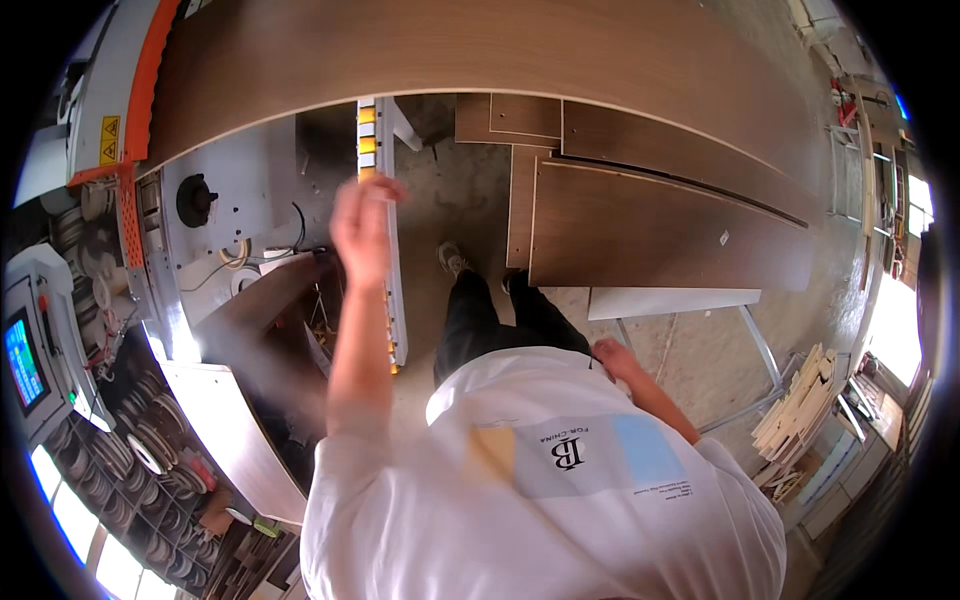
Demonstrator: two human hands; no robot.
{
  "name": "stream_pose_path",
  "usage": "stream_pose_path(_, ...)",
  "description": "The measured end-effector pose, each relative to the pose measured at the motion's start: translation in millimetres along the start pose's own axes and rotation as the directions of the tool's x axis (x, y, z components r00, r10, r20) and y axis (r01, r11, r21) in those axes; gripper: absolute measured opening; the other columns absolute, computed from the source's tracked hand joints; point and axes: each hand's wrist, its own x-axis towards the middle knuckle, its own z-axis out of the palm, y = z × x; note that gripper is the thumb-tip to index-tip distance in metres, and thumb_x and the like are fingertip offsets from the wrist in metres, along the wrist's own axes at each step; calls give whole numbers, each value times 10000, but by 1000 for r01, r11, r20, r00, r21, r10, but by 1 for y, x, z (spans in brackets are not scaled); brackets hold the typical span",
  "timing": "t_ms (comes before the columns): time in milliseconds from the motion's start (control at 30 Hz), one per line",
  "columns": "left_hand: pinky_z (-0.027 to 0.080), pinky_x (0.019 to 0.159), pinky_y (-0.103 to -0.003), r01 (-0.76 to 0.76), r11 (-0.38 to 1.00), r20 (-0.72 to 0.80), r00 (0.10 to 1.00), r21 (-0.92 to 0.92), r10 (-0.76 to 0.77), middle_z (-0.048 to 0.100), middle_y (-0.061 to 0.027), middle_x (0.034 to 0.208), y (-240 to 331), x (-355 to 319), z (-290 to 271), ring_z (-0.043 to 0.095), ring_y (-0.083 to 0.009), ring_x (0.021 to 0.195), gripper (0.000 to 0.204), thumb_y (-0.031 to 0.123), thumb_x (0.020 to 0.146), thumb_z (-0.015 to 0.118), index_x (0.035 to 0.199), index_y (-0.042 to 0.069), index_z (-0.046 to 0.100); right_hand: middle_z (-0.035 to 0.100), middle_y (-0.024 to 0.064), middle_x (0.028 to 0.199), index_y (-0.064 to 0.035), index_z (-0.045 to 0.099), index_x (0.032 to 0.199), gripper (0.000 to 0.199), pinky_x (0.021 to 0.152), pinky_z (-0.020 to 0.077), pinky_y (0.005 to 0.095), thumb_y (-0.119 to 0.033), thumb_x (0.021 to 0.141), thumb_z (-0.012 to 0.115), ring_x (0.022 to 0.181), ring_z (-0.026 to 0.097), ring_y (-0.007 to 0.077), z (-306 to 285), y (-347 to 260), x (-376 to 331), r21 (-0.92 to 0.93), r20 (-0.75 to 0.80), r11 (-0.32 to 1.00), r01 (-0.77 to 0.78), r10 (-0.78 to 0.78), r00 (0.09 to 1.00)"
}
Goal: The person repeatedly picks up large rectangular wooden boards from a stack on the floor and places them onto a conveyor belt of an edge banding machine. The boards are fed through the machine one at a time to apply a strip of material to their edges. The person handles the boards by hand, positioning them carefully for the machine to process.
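Observation:
My left hand (362, 230) is raised in front of me, smeared by motion, above a grey rail with yellow rollers (367, 145). Its fingers look bent, but their pose is unclear, and nothing plainly shows in them. Beyond it a long brown wood-grain board (480, 55) spans the far side, its left end against a machine with an orange edge (150, 85). Down by my right hip hangs my right hand (615, 357), close to my dark trousers; its fingers are partly hidden. A stack of brown panels (660, 225) lies ahead of that hand.
A control screen (22, 355) and shelves of rolled edge strips (150, 440) stand at the left. A white-faced board (225, 430) leans nearby. At the right are a metal-legged stand (765, 345) and a pile of wood strips (800, 405).

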Motion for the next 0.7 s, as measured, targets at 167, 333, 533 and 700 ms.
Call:
stream_pose_path(167, 508, 802, -275, 555, 828, 468, 711, 86, -525, 675, -71, 1021, -134, -91, 132, 626, -133, 886, 312, 157, 1004, 562, 1254, -27, 584, 707, 148, 1054, -81, 702, 1068, 406, 880, 507, 411, -444, 910, 611, 1009, 669, 324, 24, 36, -8, 345, -141, 937, -48, 102, 985)
stream_pose_path(333, 507, 865, -377, 630, 563, 370, 424, 535, -826, 712, -107, 1038, -300, -147, 175, 665, -274, 994, 403, 413, 902, 615, 1108, 74, 690, 724, 130, 1015, -125, 720, 1030, 327, 879, 509, 381, -412, 908, 620, 984, 685, 291, 20, 55, -15, 456, -220, 885, -95, 216, 951)
stream_pose_path(533, 480, 875, -473, 438, 530, 282, 512, 726, -811, 667, -223, 1100, -417, -133, 218, 616, -407, 1057, 387, 370, 858, 578, 1093, 81, 684, 711, 131, 1053, -63, 716, 1060, 321, 905, 493, 357, -336, 923, 620, 1018, 661, 254, 40, 115, -37, 601, -185, 770, -214, 395, 900)
stream_pose_path(700, 491, 778, -404, 631, 554, 224, 527, 543, -820, 645, -172, 971, -411, -144, 259, 626, -296, 881, 455, 315, 876, 683, 1177, -5, 564, 719, 82, 1011, -46, 718, 1058, 302, 872, 497, 313, -300, 926, 620, 947, 654, 186, 54, 144, -47, 797, -79, 564, -217, 454, 887)
